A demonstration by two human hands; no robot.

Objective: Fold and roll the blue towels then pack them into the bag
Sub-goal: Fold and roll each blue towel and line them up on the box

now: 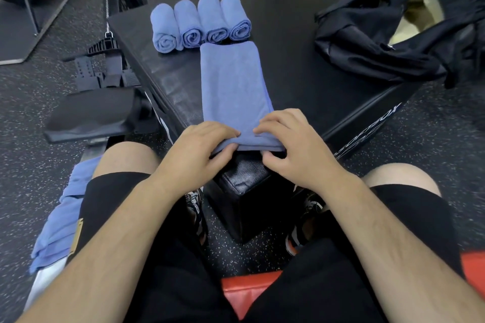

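Pinching towel near edge: left hand, right hand fingers | rolls just beyond far edge

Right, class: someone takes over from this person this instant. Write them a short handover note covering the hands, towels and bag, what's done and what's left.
Hands: left hand and right hand both pinch the near end of the folded towel, which lies flat on the box.
Done: four rolled towels sit in a row just beyond it.
Bag: slumped on the box's far right; its inside cannot be seen.
Left: roll this towel, fold and roll the towel pile at the person's left, then pack all the rolls.
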